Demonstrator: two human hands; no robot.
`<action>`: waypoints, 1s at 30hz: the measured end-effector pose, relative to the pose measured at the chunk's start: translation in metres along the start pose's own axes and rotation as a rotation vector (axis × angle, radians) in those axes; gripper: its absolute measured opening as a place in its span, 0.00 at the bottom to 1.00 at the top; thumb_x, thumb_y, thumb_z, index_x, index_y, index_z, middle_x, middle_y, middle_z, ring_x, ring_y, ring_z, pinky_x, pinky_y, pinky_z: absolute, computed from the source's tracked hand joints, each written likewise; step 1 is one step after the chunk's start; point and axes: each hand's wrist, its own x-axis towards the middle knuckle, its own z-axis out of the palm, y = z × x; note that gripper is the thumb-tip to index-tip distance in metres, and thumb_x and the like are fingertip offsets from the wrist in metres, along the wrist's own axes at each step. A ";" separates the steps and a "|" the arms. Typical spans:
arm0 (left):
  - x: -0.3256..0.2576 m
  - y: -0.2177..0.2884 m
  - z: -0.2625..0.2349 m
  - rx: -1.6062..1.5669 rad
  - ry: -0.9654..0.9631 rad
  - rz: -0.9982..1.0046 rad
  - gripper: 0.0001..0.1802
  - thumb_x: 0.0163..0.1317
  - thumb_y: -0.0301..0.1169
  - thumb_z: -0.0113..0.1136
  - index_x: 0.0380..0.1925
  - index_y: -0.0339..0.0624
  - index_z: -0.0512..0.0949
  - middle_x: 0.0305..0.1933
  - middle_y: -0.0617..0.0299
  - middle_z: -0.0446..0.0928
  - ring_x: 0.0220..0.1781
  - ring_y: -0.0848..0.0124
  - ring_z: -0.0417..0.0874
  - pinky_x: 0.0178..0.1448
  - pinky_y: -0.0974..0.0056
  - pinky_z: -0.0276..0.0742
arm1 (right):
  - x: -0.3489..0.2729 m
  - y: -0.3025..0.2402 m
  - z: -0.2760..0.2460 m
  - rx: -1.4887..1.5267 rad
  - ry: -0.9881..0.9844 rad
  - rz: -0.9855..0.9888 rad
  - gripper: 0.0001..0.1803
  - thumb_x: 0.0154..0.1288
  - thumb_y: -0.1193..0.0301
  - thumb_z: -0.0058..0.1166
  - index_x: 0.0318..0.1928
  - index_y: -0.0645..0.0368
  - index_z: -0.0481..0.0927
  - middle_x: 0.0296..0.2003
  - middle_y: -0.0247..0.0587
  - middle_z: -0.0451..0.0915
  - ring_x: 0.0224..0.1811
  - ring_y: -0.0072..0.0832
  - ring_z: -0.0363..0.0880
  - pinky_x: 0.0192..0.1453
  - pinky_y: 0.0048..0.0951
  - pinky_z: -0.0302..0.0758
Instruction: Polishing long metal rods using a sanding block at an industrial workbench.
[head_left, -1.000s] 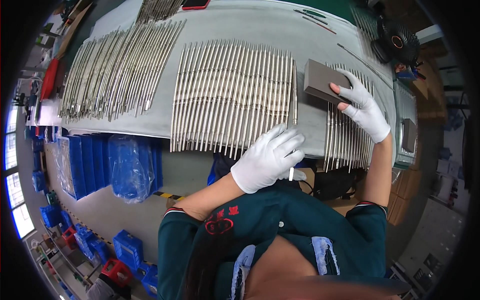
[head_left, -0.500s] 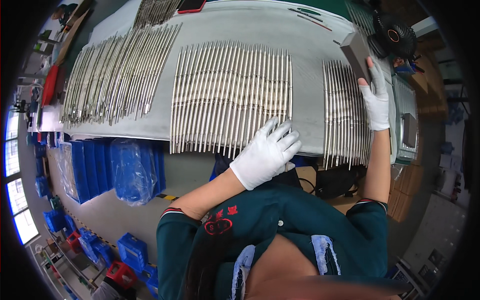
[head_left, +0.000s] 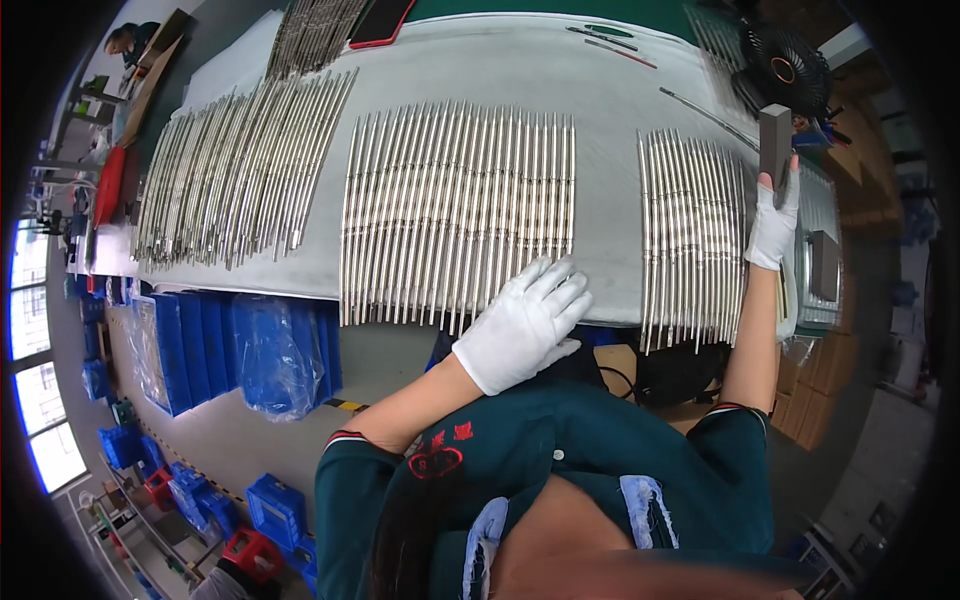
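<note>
The person stands at a long table [head_left: 600, 70] covered in a pale grey sheet, where thin metal rods lie side by side in batches. The left hand [head_left: 525, 325], in a white glove, lies flat and spread on the near ends of the middle batch of rods [head_left: 460, 210], fingers released and gripping nothing, at the table's near edge. The right hand [head_left: 775, 220], also gloved, is raised off the surface at the table's right end and grasps a grey rectangular block [head_left: 775, 150] held upright by its lower end; it looks like a sanding or polishing block, though its face cannot be read. Below it, on the table's right side, lies the right batch of rods [head_left: 695, 235], and a further batch [head_left: 240, 175] fans out on the table's left side. A small black fan [head_left: 785, 70] sits at the table's far right corner, and blue bins [head_left: 240, 350] stand on the floor below its near edge. To work the rods well, the block would best come down flat across several rods at once and travel along their length with even pressure. The flat left hand seems well placed to pin rods so none roll or ride over a neighbour. A tilted block could dig in with an edge and scatter the row.
</note>
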 end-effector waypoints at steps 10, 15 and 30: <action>-0.013 -0.015 -0.034 0.216 -0.057 -0.181 0.53 0.48 0.68 0.69 0.66 0.41 0.74 0.67 0.44 0.74 0.75 0.45 0.70 0.77 0.34 0.56 | -0.003 -0.009 0.003 0.020 -0.039 -0.019 0.36 0.74 0.79 0.60 0.79 0.50 0.64 0.74 0.37 0.70 0.70 0.25 0.72 0.74 0.24 0.65; -0.003 -0.010 -0.022 0.140 -0.125 -0.139 0.55 0.49 0.70 0.67 0.69 0.43 0.71 0.72 0.42 0.70 0.78 0.46 0.67 0.80 0.36 0.53 | -0.004 -0.011 0.006 0.044 -0.032 0.067 0.36 0.74 0.78 0.61 0.78 0.53 0.65 0.74 0.37 0.70 0.70 0.25 0.72 0.74 0.25 0.65; 0.019 -0.001 -0.006 0.077 -0.154 0.018 0.53 0.52 0.71 0.63 0.71 0.47 0.71 0.73 0.39 0.69 0.78 0.43 0.66 0.79 0.31 0.52 | -0.004 -0.022 0.010 0.077 -0.003 0.178 0.34 0.73 0.83 0.58 0.77 0.57 0.66 0.76 0.41 0.68 0.72 0.26 0.70 0.74 0.26 0.66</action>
